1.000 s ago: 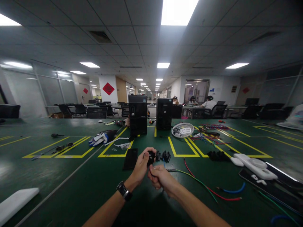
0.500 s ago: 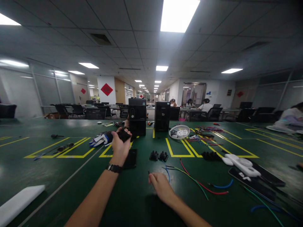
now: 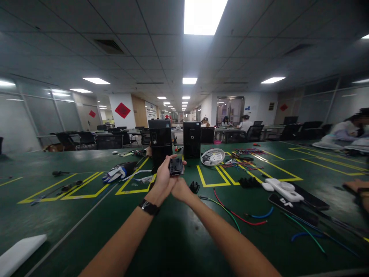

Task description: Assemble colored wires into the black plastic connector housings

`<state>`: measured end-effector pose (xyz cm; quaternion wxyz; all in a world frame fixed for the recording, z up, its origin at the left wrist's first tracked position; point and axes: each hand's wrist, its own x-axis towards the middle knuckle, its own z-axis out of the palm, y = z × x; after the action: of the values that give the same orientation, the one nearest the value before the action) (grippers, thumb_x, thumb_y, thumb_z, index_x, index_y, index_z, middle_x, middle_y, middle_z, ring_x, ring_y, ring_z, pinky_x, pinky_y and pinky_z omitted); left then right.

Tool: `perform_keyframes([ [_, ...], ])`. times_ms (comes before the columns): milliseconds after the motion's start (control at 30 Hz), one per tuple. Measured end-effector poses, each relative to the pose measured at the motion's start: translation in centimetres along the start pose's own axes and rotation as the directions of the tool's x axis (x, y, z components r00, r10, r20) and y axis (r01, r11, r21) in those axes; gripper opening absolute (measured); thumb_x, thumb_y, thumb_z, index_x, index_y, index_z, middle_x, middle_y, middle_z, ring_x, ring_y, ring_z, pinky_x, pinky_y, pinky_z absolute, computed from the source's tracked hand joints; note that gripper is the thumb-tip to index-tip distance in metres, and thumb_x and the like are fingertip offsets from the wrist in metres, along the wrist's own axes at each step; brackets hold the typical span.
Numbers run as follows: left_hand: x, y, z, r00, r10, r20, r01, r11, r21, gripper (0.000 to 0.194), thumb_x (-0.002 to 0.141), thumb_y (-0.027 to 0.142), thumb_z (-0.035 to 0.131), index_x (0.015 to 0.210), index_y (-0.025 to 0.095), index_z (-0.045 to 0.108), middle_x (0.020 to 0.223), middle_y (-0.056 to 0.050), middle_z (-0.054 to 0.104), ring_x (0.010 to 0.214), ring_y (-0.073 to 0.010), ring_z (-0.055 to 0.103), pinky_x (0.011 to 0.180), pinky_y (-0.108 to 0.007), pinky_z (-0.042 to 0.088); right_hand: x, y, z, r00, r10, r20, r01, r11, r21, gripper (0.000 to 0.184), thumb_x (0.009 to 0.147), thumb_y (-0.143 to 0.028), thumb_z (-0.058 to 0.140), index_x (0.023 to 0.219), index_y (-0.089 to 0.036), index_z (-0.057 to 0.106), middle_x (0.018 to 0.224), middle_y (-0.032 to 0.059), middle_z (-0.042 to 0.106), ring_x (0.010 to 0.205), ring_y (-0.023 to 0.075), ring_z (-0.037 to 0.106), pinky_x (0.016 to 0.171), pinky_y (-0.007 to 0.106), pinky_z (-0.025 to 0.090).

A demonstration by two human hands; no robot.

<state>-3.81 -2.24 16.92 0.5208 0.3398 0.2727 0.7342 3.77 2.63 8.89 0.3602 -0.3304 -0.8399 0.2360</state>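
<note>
My left hand [image 3: 165, 181], with a dark watch on its wrist, is closed around a black plastic electrical block [image 3: 176, 167], holding it above the table with its slotted face toward me. Just below the block, my right hand [image 3: 181, 189] is closed, its curled fingertips close to the left palm. Whatever those fingertips pinch is hidden. A small black part with upright fins [image 3: 194, 187] lies on the green table right behind my right hand. Nearby to the right are a red wire [image 3: 230, 209] and a yellow-green wire [image 3: 223, 206].
Two black computer towers [image 3: 191, 140] stand ahead. A white basket [image 3: 212, 157] and bundled wires [image 3: 248, 157] lie right of them. Farther right are a white device [image 3: 284, 189] and a black phone-like slab [image 3: 292, 209]. Gloves [image 3: 118, 172] lie left. People sit at the back and far right.
My left hand has moved right and turned the black block's face toward me. My right hand has come up from the table to just under it. The view has swung slightly right.
</note>
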Motion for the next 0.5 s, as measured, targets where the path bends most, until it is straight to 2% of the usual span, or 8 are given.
perform_keyframes([
  [67,0.6,-2.9,-2.2,0.992,-0.094,-0.086,0.096,0.995,0.017,0.026,0.093,0.033,0.034,0.100,0.014,0.051,0.068,-0.007,0.064,0.061,-0.0184,0.065,0.055,-0.029,0.049,-1.3,2.4,-2.8,0.994,0.085,-0.066,-0.087,0.996,-0.037,0.022,0.091,-0.020,0.045,0.105,-0.014,0.061,0.103,0.0090,0.064,0.094,0.0204,0.061,0.084,0.036,0.048],
  [133,0.8,-6.5,-3.8,0.975,-0.180,-0.128,0.189,0.980,0.056,0.025,0.093,0.035,0.036,0.098,0.015,0.050,0.067,-0.005,0.063,0.060,-0.0172,0.064,0.056,-0.028,0.049,-3.0,4.3,-5.6,0.979,0.140,-0.149,-0.142,0.990,-0.004,0.031,0.088,-0.015,0.043,0.116,-0.015,0.057,0.113,0.0107,0.062,0.101,0.0209,0.059,0.086,0.035,0.046],
  [200,0.8,-10.0,-4.3,0.963,-0.234,-0.136,0.245,0.967,0.067,0.024,0.093,0.035,0.037,0.096,0.016,0.050,0.067,-0.004,0.062,0.060,-0.0158,0.063,0.057,-0.027,0.048,-4.7,5.4,-7.6,0.985,0.092,-0.143,-0.088,0.995,0.039,0.048,0.084,-0.019,0.050,0.132,-0.019,0.044,0.129,0.0103,0.053,0.110,0.0207,0.054,0.088,0.035,0.046],
  [300,0.6,-13.8,-3.4,0.950,-0.291,-0.112,0.301,0.950,0.084,0.026,0.093,0.036,0.037,0.091,0.015,0.052,0.072,-0.005,0.062,0.063,-0.0142,0.062,0.062,-0.026,0.049,-6.2,5.7,-8.5,0.995,-0.101,0.016,0.101,0.995,0.006,0.065,0.074,-0.026,0.066,0.134,-0.022,0.042,0.130,0.0093,0.052,0.115,0.0219,0.051,0.095,0.037,0.041],
  [333,0.7,-14.5,-3.0,0.948,-0.304,-0.096,0.313,0.945,0.096,0.028,0.093,0.037,0.037,0.090,0.014,0.053,0.075,-0.006,0.062,0.066,-0.0143,0.062,0.065,-0.027,0.049,-6.3,5.9,-8.5,0.989,-0.137,0.053,0.139,0.990,-0.029,0.064,0.071,-0.027,0.069,0.131,-0.022,0.046,0.126,0.0092,0.055,0.114,0.0224,0.052,0.097,0.037,0.040],
  [400,0.9,-15.0,-2.6,0.945,-0.322,-0.064,0.327,0.938,0.116,0.032,0.091,0.042,0.039,0.092,0.014,0.055,0.081,-0.008,0.062,0.072,-0.0153,0.062,0.069,-0.028,0.049,-6.1,6.7,-8.3,0.991,-0.128,0.042,0.131,0.986,-0.101,0.060,0.068,-0.028,0.072,0.125,-0.020,0.053,0.120,0.0094,0.059,0.111,0.0232,0.054,0.097,0.037,0.039],
  [467,1.2,-14.3,-3.3,0.958,-0.286,-0.036,0.287,0.932,0.221,0.034,0.088,0.044,0.046,0.103,0.014,0.054,0.087,-0.008,0.062,0.076,-0.0164,0.061,0.074,-0.031,0.048,-5.4,8.6,-8.3,0.998,-0.047,-0.044,0.039,0.986,-0.161,0.058,0.068,-0.030,0.072,0.122,-0.017,0.055,0.118,0.0111,0.060,0.110,0.0243,0.055,0.097,0.037,0.039],
  [500,1.4,-13.8,-4.0,0.976,-0.217,-0.016,0.209,0.915,0.346,0.036,0.086,0.042,0.049,0.110,0.015,0.052,0.090,-0.008,0.062,0.079,-0.0168,0.060,0.077,-0.032,0.047,-5.1,9.8,-8.4,0.996,0.002,-0.084,-0.018,0.982,-0.187,0.058,0.068,-0.030,0.071,0.121,-0.015,0.055,0.118,0.0124,0.060,0.110,0.0250,0.055,0.097,0.038,0.039],
])
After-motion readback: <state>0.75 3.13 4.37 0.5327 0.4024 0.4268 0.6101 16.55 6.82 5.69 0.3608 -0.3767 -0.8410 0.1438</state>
